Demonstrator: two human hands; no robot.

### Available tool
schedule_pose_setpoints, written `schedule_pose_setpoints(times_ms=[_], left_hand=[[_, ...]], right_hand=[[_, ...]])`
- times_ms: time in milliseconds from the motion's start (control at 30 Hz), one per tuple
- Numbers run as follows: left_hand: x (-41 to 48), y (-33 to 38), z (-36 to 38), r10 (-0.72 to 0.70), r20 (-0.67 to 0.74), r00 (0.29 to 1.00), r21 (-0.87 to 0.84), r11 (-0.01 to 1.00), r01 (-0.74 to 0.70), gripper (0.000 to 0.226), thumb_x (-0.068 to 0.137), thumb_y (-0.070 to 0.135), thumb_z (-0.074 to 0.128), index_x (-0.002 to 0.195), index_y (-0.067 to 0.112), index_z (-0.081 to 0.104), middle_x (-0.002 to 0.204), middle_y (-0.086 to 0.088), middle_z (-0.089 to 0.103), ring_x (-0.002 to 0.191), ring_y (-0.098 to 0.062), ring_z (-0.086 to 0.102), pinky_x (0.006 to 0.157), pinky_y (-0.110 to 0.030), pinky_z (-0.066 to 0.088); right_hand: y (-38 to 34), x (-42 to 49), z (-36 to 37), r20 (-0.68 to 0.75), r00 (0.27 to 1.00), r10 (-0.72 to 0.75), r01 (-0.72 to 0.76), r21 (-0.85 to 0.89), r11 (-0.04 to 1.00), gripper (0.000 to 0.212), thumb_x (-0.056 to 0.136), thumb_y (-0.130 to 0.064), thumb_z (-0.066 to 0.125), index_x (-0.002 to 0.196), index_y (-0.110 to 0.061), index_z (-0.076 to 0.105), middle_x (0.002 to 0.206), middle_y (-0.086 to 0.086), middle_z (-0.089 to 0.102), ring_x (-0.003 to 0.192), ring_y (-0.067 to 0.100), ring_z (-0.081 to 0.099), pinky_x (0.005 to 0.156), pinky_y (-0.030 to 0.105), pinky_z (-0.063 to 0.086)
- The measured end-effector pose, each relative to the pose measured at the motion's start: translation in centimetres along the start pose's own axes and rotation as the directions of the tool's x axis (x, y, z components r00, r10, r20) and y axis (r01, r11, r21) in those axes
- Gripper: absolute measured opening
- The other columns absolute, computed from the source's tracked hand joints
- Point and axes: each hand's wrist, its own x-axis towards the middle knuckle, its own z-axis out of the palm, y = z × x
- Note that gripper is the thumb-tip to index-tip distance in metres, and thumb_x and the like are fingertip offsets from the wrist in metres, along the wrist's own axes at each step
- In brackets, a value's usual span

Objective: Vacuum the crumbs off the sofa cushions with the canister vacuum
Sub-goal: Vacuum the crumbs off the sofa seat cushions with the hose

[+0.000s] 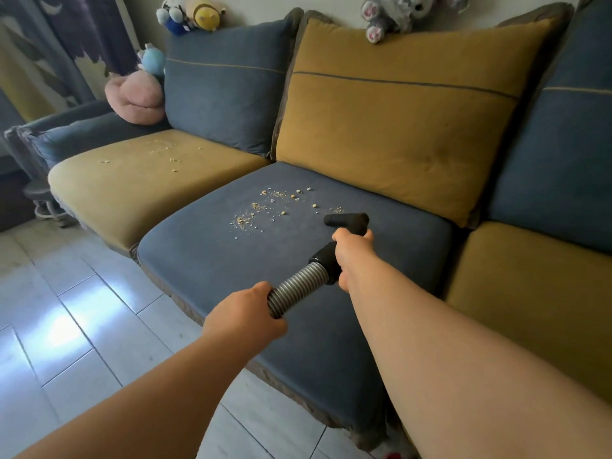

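Pale crumbs [265, 207] lie scattered on the blue middle seat cushion [231, 279]. More crumbs [165, 150] dot the mustard left seat cushion [132, 187]. My right hand [351, 256] grips the black handle of the vacuum wand, whose black nozzle [346, 220] rests on the blue cushion just right of the crumbs. My left hand [246, 314] holds the grey ribbed hose [298, 288] below it. The canister itself is out of view.
Blue and mustard back cushions [397, 104] stand behind the seats. Plush toys [192, 13] sit on the sofa top, and a pink plush [137, 97] leans by the left armrest [66, 130]. A mustard seat cushion [536, 293] lies at right. Pale floor tiles [73, 309] spread at left.
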Motion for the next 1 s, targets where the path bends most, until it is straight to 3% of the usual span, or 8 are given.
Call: schedule_pose_setpoints(times_ms=[100, 233, 300, 400, 567, 733, 900, 1000], left_hand=[[-0.4, 0.1, 0.2, -0.01, 0.001, 1.0, -0.034, 0.999, 0.01, 0.026, 0.076, 0.038, 0.063, 0.096, 0.03, 0.048, 0.072, 0.007, 0.057, 0.063, -0.008, 0.058, 0.055, -0.026, 0.052], [-1.9, -0.1, 1.7, -0.009, 0.168, 0.986, -0.068, 0.997, 0.021, 0.034, 0.072, 0.038, 0.068, 0.097, 0.03, 0.047, 0.077, 0.007, 0.06, 0.066, -0.01, 0.062, 0.062, -0.029, 0.058], [-2.9, -0.5, 2.8, -0.039, 0.172, 0.984, -0.102, 0.993, 0.058, 0.026, 0.073, 0.035, 0.066, 0.092, 0.028, 0.05, 0.075, 0.005, 0.064, 0.066, -0.011, 0.064, 0.063, -0.03, 0.059], [-3.3, -0.4, 3.3, -0.079, 0.037, 0.996, -0.153, 0.985, 0.084, 0.015, 0.075, 0.032, 0.062, 0.084, 0.028, 0.051, 0.07, 0.005, 0.062, 0.061, -0.011, 0.062, 0.056, -0.028, 0.056], [-2.5, -0.3, 2.4, -0.093, -0.089, 0.992, -0.14, 0.987, 0.08, 0.014, 0.076, 0.032, 0.062, 0.08, 0.028, 0.048, 0.064, 0.005, 0.059, 0.055, -0.011, 0.059, 0.047, -0.024, 0.046], [-0.8, -0.4, 1.5, -0.083, -0.131, 0.988, -0.086, 0.994, 0.072, 0.017, 0.075, 0.033, 0.063, 0.085, 0.028, 0.051, 0.066, 0.005, 0.06, 0.059, -0.013, 0.061, 0.056, -0.031, 0.057], [0.9, -0.2, 0.8, -0.054, -0.132, 0.99, -0.037, 0.998, 0.049, 0.019, 0.075, 0.034, 0.064, 0.087, 0.03, 0.05, 0.068, 0.005, 0.059, 0.061, -0.014, 0.059, 0.058, -0.033, 0.058], [1.9, -0.1, 0.1, -0.037, -0.153, 0.987, -0.005, 0.999, 0.036, 0.019, 0.074, 0.034, 0.063, 0.086, 0.029, 0.049, 0.066, 0.006, 0.057, 0.059, -0.012, 0.057, 0.054, -0.029, 0.053]], right_hand=[[0.5, -0.1, -0.2, -0.037, 0.999, -0.009, 0.012, 0.068, 0.998, 0.079, 0.091, -0.022, 0.055, 0.149, -0.045, 0.006, 0.133, 0.008, 0.047, 0.085, 0.028, 0.052, 0.076, 0.049, 0.05], [1.0, 0.0, -2.0, -0.114, 0.993, -0.036, 0.045, 0.082, 0.996, 0.08, 0.091, -0.024, 0.056, 0.149, -0.046, 0.007, 0.126, 0.008, 0.051, 0.067, 0.024, 0.048, 0.062, 0.046, 0.045], [1.0, 0.2, -3.3, -0.133, 0.991, -0.024, 0.034, 0.074, 0.997, 0.08, 0.091, -0.025, 0.057, 0.149, -0.046, 0.006, 0.13, 0.009, 0.049, 0.071, 0.026, 0.05, 0.061, 0.045, 0.045], [1.2, 0.2, -4.3, -0.133, 0.991, -0.018, 0.029, 0.082, 0.996, 0.079, 0.091, -0.024, 0.056, 0.149, -0.044, 0.006, 0.134, 0.01, 0.048, 0.08, 0.027, 0.051, 0.065, 0.045, 0.044], [0.9, 0.1, -4.3, -0.125, 0.992, 0.002, 0.01, 0.098, 0.995, 0.079, 0.091, -0.023, 0.055, 0.15, -0.042, 0.006, 0.138, 0.01, 0.045, 0.103, 0.032, 0.053, 0.07, 0.048, 0.043], [0.3, 0.8, -4.1, -0.123, 0.992, 0.024, -0.013, 0.095, 0.995, 0.08, 0.092, -0.022, 0.055, 0.15, -0.041, 0.005, 0.14, 0.012, 0.042, 0.101, 0.032, 0.051, 0.052, 0.042, 0.043], [-0.4, 1.6, -4.2, -0.125, 0.991, 0.046, -0.03, 0.127, 0.991, 0.079, 0.092, -0.02, 0.055, 0.151, -0.041, 0.006, 0.143, 0.014, 0.039, 0.117, 0.038, 0.049, 0.081, 0.055, 0.052], [-0.9, 1.8, -4.1, -0.129, 0.99, 0.052, -0.035, 0.132, 0.991, 0.079, 0.091, -0.02, 0.055, 0.151, -0.04, 0.006, 0.143, 0.013, 0.039, 0.117, 0.039, 0.048, 0.088, 0.059, 0.049]])
